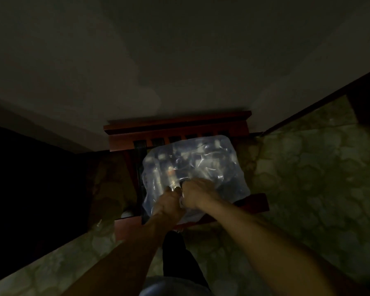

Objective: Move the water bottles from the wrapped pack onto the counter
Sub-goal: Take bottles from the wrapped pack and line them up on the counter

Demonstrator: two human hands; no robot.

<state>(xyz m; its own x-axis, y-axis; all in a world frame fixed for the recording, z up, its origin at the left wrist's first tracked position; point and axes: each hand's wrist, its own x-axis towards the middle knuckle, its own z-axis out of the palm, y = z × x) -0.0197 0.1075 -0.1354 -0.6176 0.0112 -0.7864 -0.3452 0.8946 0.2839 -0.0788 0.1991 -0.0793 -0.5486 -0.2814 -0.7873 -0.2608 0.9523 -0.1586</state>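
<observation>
A wrapped pack of water bottles (201,163) in clear, shiny plastic film sits on the seat of a red-brown wooden chair (175,127). Several bottle tops show dimly through the film. My left hand (169,201) and my right hand (197,193) are close together at the near side of the pack. Each hand's fingers are curled into the plastic film, gripping it. The room is very dark, so details of the bottles are hard to make out.
The chair stands against a pale wall (179,60). Patterned greenish floor tiles (308,167) spread to the right and near me. A dark region (30,178) fills the left. My dark trouser leg (179,259) is below the chair's front edge.
</observation>
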